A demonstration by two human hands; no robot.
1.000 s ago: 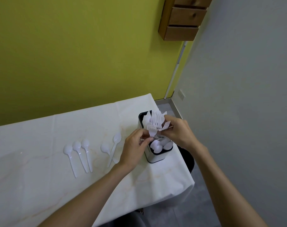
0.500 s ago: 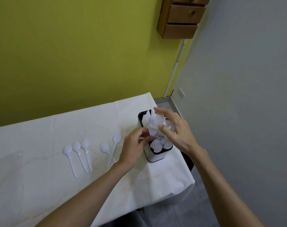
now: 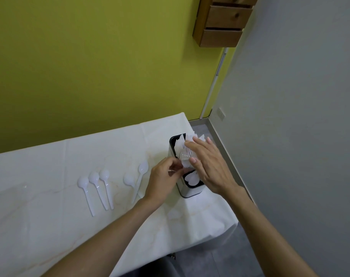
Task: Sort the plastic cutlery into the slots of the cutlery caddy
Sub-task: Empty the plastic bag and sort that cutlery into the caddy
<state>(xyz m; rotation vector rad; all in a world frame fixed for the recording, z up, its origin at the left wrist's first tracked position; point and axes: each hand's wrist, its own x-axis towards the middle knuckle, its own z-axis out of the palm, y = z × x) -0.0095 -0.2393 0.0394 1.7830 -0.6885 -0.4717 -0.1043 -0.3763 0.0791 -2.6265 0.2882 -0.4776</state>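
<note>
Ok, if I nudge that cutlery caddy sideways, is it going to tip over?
The cutlery caddy looks tall and narrow, so it probably tips rather than slides. It stands near the table edge, so it could fall off.

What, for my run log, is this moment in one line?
left hand: pinches fork at caddy | right hand: flat over caddy | five spoons unsorted

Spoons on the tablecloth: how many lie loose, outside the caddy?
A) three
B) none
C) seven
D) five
D: a row of three spoons and a pair of spoons nearer the left hand lie on the tablecloth, left of the caddy.
</note>
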